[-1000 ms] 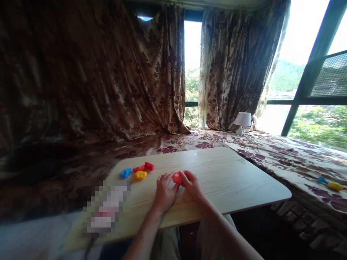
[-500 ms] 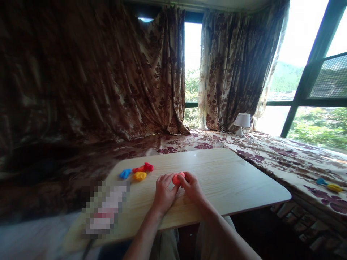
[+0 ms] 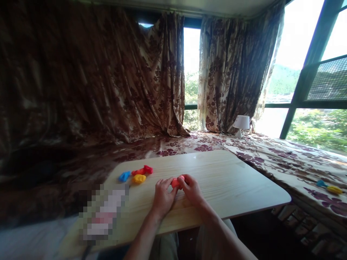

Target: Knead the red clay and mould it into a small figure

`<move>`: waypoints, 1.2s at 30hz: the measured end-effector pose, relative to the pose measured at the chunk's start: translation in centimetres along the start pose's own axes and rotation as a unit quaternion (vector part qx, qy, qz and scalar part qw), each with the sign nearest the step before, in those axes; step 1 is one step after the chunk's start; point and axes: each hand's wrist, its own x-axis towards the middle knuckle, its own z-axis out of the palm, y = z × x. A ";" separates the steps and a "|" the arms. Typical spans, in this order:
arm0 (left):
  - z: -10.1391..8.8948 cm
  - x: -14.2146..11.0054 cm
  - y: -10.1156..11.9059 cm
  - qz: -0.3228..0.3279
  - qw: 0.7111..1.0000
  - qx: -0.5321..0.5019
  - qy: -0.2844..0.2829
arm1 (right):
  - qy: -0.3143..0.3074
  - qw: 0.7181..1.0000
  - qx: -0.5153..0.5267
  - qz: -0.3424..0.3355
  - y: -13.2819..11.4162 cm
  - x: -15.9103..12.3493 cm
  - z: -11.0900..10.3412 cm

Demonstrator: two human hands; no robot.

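Observation:
Over the middle of the pale wooden table, my left hand [image 3: 163, 195] and my right hand [image 3: 192, 188] meet around a small coral-red lump [image 3: 175, 182]. It looks soft and rounded; the fingers partly cover it, and I cannot make out its exact kind. Both hands pinch it between thumb and fingers, the left from its near left side, the right from its right. Farther left on the table lie a blue crumpled piece [image 3: 124, 176], a yellow one [image 3: 139, 179] and a red one [image 3: 142, 170], close together.
The light wooden table [image 3: 238, 187] has rounded corners. A pixelated patch [image 3: 105, 213] hides something at its left. Beyond it, a flowered cloth [image 3: 203, 141] carries a white lamp [image 3: 241, 124]. A blue piece [image 3: 321, 183] and a yellow piece [image 3: 334, 189] lie at far right.
The coral-red lump looks slightly more stretched sideways between my fingers. My hands stay nearly in place, and the whole view has shifted a little.

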 end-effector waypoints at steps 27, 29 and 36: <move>-1.0 0.1 0.7 -0.060 0.991 -0.103 -0.059 | -0.024 1.000 0.012 -0.015 -0.1 0.0 -0.5; -0.8 0.2 0.5 -0.057 0.992 -0.094 -0.056 | -0.013 1.000 0.002 -0.015 0.0 0.0 -0.5; -1.0 0.2 0.5 -0.114 0.980 -0.159 -0.029 | 0.008 1.000 0.006 -0.007 -0.6 0.0 -0.6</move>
